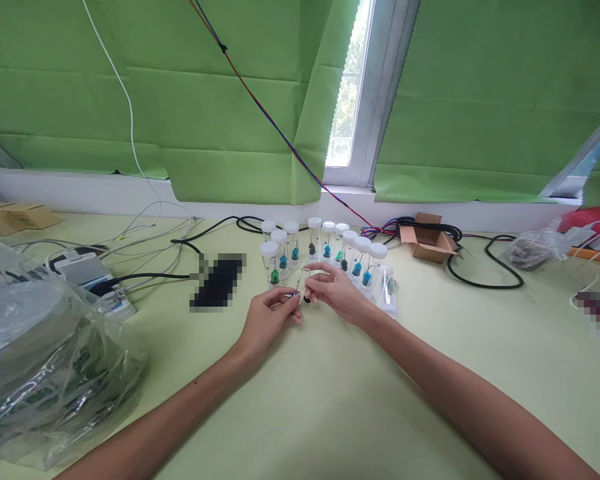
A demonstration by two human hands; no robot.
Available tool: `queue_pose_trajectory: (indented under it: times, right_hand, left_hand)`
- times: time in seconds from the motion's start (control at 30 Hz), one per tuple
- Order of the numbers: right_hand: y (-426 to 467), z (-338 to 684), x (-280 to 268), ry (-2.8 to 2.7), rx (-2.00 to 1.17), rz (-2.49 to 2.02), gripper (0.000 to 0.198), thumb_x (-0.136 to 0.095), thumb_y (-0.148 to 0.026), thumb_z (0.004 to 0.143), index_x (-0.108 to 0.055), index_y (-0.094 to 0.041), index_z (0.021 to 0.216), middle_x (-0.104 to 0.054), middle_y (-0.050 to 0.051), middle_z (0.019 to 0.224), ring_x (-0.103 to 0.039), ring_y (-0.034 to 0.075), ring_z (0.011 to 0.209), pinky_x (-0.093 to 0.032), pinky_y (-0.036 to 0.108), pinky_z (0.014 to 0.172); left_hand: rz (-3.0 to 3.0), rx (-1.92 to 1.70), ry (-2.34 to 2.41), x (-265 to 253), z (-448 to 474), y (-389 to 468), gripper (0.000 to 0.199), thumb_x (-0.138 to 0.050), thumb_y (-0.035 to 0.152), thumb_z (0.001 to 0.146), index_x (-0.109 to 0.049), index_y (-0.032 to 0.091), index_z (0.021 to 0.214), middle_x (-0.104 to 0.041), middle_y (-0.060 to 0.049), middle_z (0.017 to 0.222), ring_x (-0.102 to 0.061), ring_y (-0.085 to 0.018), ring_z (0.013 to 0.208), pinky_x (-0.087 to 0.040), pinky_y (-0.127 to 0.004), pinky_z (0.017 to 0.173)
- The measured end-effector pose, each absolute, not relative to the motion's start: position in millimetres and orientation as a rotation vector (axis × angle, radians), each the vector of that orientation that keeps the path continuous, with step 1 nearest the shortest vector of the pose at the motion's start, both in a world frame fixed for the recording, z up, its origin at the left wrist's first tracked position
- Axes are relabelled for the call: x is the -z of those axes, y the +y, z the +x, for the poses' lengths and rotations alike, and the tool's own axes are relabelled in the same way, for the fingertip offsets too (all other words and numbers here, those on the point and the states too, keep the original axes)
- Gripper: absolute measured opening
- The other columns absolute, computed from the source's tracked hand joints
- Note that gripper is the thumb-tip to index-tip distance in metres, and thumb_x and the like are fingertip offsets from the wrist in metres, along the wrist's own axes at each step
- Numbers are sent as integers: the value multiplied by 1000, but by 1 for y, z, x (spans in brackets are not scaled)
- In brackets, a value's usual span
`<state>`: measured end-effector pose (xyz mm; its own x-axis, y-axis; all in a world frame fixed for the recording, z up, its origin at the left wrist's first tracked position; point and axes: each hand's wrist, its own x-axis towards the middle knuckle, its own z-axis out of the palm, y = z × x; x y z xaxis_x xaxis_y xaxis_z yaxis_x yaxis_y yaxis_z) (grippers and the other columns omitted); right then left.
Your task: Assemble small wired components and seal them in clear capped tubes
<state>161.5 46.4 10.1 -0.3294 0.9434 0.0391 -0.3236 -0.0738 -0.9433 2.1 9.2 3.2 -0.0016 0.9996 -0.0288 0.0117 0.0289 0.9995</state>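
My left hand (273,313) is closed in a pinch on a small part with thin metal leads (297,285), with a bit of blue showing at the fingertips. Close beside it, my right hand (336,291) pinches a thin wire-like piece, mostly covered by the fingers. A small black piece (307,299) shows under the right fingertips; what it joins to is hidden. Just beyond both hands stand several clear vials with white caps, among them a vial with a green part (269,263) and a vial with a blue part (377,259). One vial (388,293) at the right end looks different, with its contents unclear.
A blurred dark rectangle (219,283) lies left of the vials. Further left are a white power strip (87,277) with cables and a plastic-wrapped bulky object (45,360). An open cardboard box (427,243) and black cable (485,283) lie right, near the wall.
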Motion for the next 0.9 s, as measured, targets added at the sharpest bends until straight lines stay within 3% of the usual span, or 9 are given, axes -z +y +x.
queue_pose_trajectory:
  times: [0.3, 0.53, 0.77, 0.9]
  right_hand:
    - [43, 154, -5, -1209, -1250, -855, 39, -70, -26, 73, -48, -20, 106, -60, -6, 70, -63, 12, 54, -50, 27, 56]
    - [41, 149, -4, -1387, -1107, -862, 15, -65, -26, 76, -57, -19, 86, -59, -2, 71, -66, 16, 60, -50, 27, 52]
    - [35, 147, -7, -1593, -901, -942, 5, -62, -19, 78, -62, -21, 82, -66, 2, 78, -64, 17, 73, -51, 30, 68]
    - [35, 148, -8, -1631, -854, -970, 6, -61, -17, 78, -63, -21, 83, -68, 2, 79, -64, 17, 75, -51, 29, 69]
  left_hand:
    - [1198, -1154, 1262, -5, 0, 8, 39, -78, 40, 68, -68, 11, 93, -69, -2, 62, -64, -16, 54, -52, -28, 63]
    - [1209, -1142, 1263, -5, 1, 8, 39, -79, 42, 66, -70, 13, 90, -69, -2, 62, -65, -17, 53, -50, -28, 61]
    - [1302, -1139, 1247, -3, 1, 9, 33, -77, 42, 69, -72, 15, 87, -68, -1, 59, -64, -17, 51, -49, -28, 60]
    - [1319, -1135, 1248, 0, 0, 10, 32, -76, 42, 70, -72, 15, 87, -68, -1, 59, -65, -18, 51, -50, -29, 60]
